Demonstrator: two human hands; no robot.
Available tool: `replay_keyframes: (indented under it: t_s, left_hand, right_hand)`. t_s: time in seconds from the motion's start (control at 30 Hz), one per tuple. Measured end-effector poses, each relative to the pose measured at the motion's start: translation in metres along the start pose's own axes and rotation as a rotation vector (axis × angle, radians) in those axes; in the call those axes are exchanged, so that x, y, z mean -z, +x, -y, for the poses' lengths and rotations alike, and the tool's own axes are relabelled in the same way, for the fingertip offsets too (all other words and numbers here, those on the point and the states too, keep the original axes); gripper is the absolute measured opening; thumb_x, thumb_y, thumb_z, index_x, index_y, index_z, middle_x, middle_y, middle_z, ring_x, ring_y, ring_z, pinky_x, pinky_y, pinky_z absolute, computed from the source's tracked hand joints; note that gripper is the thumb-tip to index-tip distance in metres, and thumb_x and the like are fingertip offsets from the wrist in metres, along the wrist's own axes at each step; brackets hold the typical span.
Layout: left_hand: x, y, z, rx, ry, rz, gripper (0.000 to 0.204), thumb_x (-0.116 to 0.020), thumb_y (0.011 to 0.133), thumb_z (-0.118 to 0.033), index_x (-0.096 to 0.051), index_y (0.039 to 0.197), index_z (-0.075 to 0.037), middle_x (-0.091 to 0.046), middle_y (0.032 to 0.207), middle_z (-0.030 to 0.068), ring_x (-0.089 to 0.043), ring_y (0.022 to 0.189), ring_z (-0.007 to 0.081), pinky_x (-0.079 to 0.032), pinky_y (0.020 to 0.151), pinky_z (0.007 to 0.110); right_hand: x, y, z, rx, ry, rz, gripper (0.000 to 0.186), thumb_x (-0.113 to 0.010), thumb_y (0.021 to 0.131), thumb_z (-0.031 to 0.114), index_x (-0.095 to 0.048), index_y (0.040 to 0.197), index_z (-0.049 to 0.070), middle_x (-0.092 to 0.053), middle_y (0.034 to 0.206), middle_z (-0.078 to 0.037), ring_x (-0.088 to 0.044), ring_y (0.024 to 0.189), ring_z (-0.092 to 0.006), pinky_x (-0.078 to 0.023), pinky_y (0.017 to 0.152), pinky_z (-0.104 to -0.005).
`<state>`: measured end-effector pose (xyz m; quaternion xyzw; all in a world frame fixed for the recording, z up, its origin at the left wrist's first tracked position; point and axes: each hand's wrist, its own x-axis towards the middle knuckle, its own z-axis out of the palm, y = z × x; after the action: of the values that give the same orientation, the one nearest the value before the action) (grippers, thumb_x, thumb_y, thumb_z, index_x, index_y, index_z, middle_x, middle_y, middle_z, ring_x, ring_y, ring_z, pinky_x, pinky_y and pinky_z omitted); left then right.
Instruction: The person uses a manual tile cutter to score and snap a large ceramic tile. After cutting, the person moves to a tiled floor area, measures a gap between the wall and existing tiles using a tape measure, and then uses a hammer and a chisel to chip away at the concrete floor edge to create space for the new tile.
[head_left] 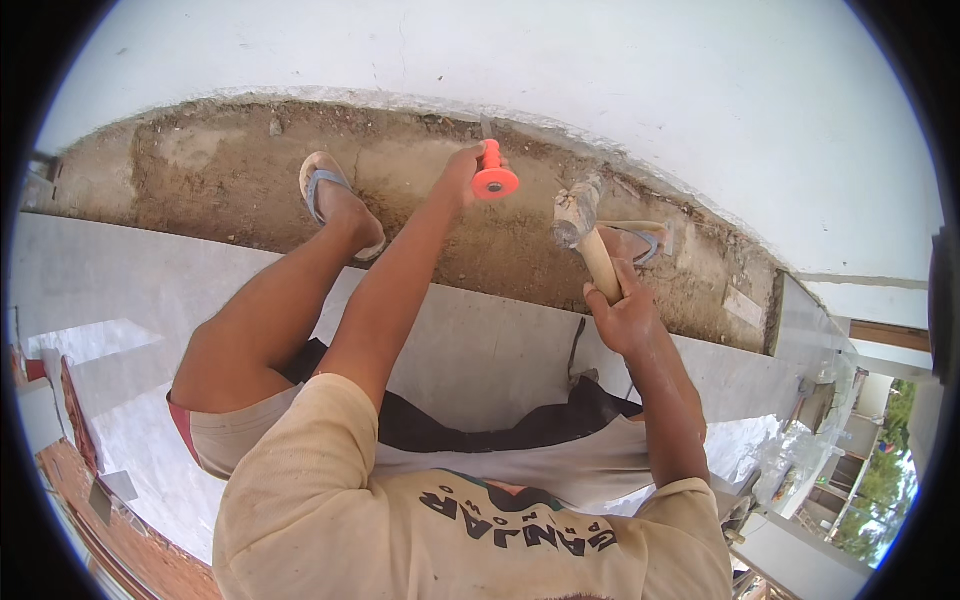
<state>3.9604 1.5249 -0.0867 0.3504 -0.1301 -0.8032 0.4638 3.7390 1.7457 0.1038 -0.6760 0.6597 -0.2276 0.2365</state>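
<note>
My left hand (463, 170) is wrapped round a chisel (494, 182) with an orange grip and a round orange hand guard. Its metal blade points away from me, its tip by the rough lower edge of the white wall (620, 80). In my right hand (628, 315) is a hammer, held by its pale wooden handle (598, 268). The hammer's dusty, worn head (576, 213) is raised to the right of the chisel, apart from it. Below the hammer, my right foot (628, 242) is partly hidden.
A rough brown strip (220, 185) with loose crumbs runs along the wall's foot. My left sandal (325, 185) rests on it. Large grey tiles (480, 335) border the strip on my side. A small pale flat piece (742, 306) lies near its right end.
</note>
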Motion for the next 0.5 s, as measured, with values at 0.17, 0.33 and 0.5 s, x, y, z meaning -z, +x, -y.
replay_keyframes:
  t_s: [0.17,0.33,0.5]
  left_hand:
    - [0.021,0.021,-0.005,0.071,-0.190,0.160,0.034,-0.038,0.102,-0.022,-0.043,0.126,0.002,-0.060,0.103,0.0179,-0.062,0.087,0.0251,-0.054,0.080,0.042]
    - [0.034,0.029,-0.003,0.103,-0.242,0.177,0.037,-0.039,0.102,-0.022,-0.041,0.130,0.003,-0.059,0.111,0.0194,-0.061,0.090,0.0254,-0.054,0.080,0.041]
    - [0.046,0.039,-0.007,0.164,-0.419,0.260,0.037,-0.040,0.102,-0.021,-0.042,0.130,0.003,-0.058,0.113,0.0197,-0.062,0.089,0.0253,-0.056,0.079,0.040]
  right_hand:
    - [-0.006,0.019,0.035,-0.065,-0.009,0.156,0.036,-0.069,0.084,0.022,-0.062,0.110,-0.002,-0.057,0.113,-0.024,-0.057,0.105,-0.0380,-0.046,0.089,-0.0391]
    - [-0.016,0.039,0.049,0.226,-0.184,0.157,0.040,-0.074,0.081,0.029,-0.062,0.106,0.001,-0.065,0.084,-0.014,-0.065,0.073,-0.0306,-0.051,0.068,-0.0376]
    - [-0.045,0.046,0.039,0.582,-0.085,0.162,0.042,-0.075,0.079,0.033,-0.059,0.104,0.003,-0.063,0.077,-0.012,-0.064,0.066,-0.0309,-0.051,0.062,-0.0378]
